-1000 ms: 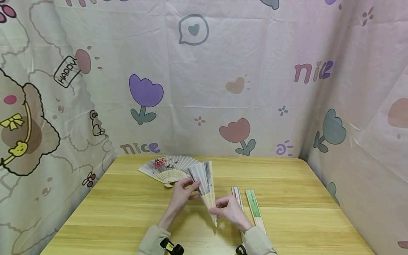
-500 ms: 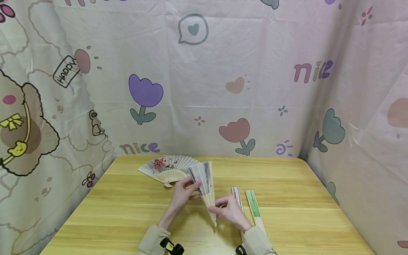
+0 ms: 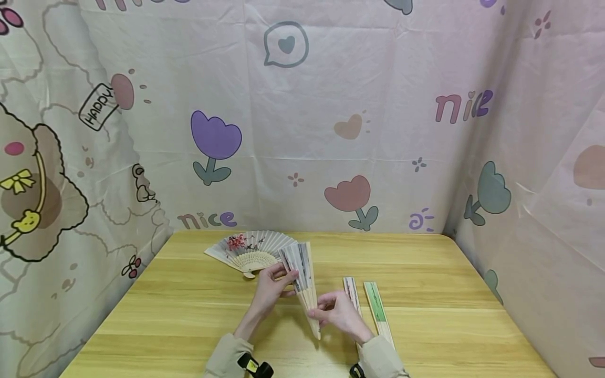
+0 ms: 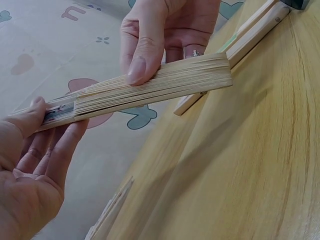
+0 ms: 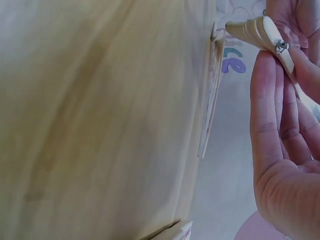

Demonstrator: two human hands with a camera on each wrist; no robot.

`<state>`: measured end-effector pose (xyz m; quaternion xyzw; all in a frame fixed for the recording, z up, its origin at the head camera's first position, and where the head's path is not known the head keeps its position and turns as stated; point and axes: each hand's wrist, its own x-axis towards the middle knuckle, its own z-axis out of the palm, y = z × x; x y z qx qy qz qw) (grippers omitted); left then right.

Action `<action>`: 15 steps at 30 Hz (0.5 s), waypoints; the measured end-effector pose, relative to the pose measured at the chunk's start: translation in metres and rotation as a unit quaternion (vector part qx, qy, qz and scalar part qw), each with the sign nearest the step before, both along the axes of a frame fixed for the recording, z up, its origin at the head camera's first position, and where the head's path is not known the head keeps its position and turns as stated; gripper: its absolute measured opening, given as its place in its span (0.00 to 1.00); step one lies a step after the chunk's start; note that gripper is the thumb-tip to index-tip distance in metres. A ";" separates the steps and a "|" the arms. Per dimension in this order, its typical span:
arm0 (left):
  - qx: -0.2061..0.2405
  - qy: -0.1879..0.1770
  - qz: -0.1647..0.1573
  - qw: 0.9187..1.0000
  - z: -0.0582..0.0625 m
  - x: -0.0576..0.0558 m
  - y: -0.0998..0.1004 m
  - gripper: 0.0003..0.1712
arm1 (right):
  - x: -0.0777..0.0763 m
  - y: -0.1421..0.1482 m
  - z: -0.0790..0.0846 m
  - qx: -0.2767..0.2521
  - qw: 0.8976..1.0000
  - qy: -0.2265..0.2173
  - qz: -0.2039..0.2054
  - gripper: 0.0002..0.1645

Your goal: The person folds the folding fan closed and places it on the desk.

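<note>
Both hands hold a partly spread folding fan (image 3: 302, 275) above the table, its grey-and-white leaf upward and its bare wooden ribs toward the person. The left hand (image 3: 272, 287) pinches the leaf's left edge between thumb and fingers. Lower down, the right hand (image 3: 341, 315) pinches the ribs near the riveted end; in the right wrist view the metal rivet (image 5: 281, 46) shows at the fan's end. Behind the left hand lies a spread folding fan (image 3: 255, 253) with red blossoms, its right corner hidden by the held fan.
Two closed folding fans lie to the right: one with a whitish leaf (image 3: 350, 287), partly under the right wrist, and one with a green leaf (image 3: 375, 302). The wooden table (image 3: 435, 294) ends at a printed cloth backdrop (image 3: 293, 131).
The held fan has dipped slightly toward the person, and the right hand has shifted a little with it. The grip of both hands looks the same; the other fans have not moved.
</note>
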<state>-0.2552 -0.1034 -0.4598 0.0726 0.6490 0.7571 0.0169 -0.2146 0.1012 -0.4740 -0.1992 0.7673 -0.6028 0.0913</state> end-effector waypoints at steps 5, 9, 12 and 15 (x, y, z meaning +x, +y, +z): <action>0.000 0.000 -0.003 1.000 -0.001 0.000 -0.001 0.21 | 0.001 -0.001 0.001 0.012 1.000 0.006 0.012 0.09; -0.003 0.000 -0.007 1.000 0.000 0.001 -0.001 0.21 | 0.002 -0.002 0.000 0.019 1.000 0.011 0.017 0.08; -0.003 -0.002 -0.008 1.000 0.001 0.001 0.000 0.21 | 0.002 -0.002 0.000 0.022 1.000 0.013 0.016 0.08; -0.009 -0.003 -0.005 1.000 0.001 0.002 0.001 0.21 | 0.002 -0.002 0.001 0.024 1.000 0.014 0.014 0.08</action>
